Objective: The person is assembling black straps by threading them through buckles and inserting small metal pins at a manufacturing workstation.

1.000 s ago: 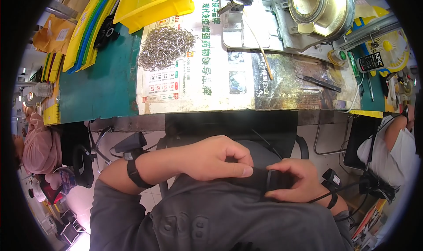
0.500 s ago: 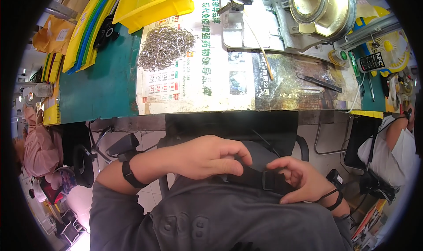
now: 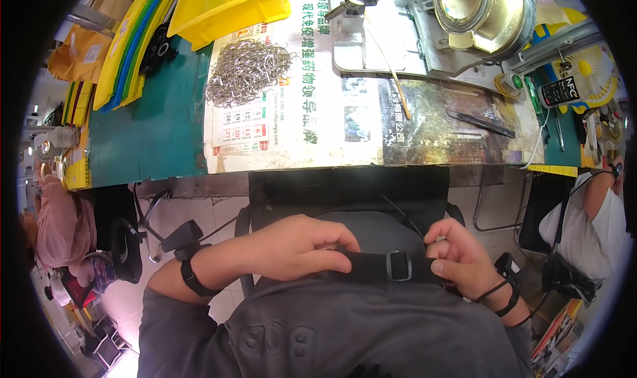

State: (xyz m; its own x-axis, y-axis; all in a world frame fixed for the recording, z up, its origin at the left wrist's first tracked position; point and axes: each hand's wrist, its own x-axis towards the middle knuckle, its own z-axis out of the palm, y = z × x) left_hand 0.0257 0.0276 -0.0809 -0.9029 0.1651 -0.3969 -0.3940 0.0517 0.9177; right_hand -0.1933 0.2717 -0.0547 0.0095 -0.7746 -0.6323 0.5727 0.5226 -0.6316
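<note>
A black webbing strap (image 3: 371,266) with a grey slide buckle (image 3: 399,266) runs across my chest over a grey shirt (image 3: 371,331). My left hand (image 3: 292,249) lies curled over the strap's left end, fingers pressing it down. My right hand (image 3: 459,258) pinches the strap just right of the buckle between thumb and fingers. A black band sits on my left wrist (image 3: 191,278), and thin black bands on my right wrist (image 3: 504,298).
A workbench (image 3: 152,126) with a green mat lies ahead, covered by a printed paper sheet (image 3: 298,106). On it are a heap of small metal wire parts (image 3: 245,69), yellow trays (image 3: 225,6), a brass-coloured machine bowl (image 3: 481,10), a black tool (image 3: 481,123). People sit at both sides (image 3: 597,212).
My hands have drawn apart along the strap, the right hand sliding right. The buckle, covered before, now shows between them.
</note>
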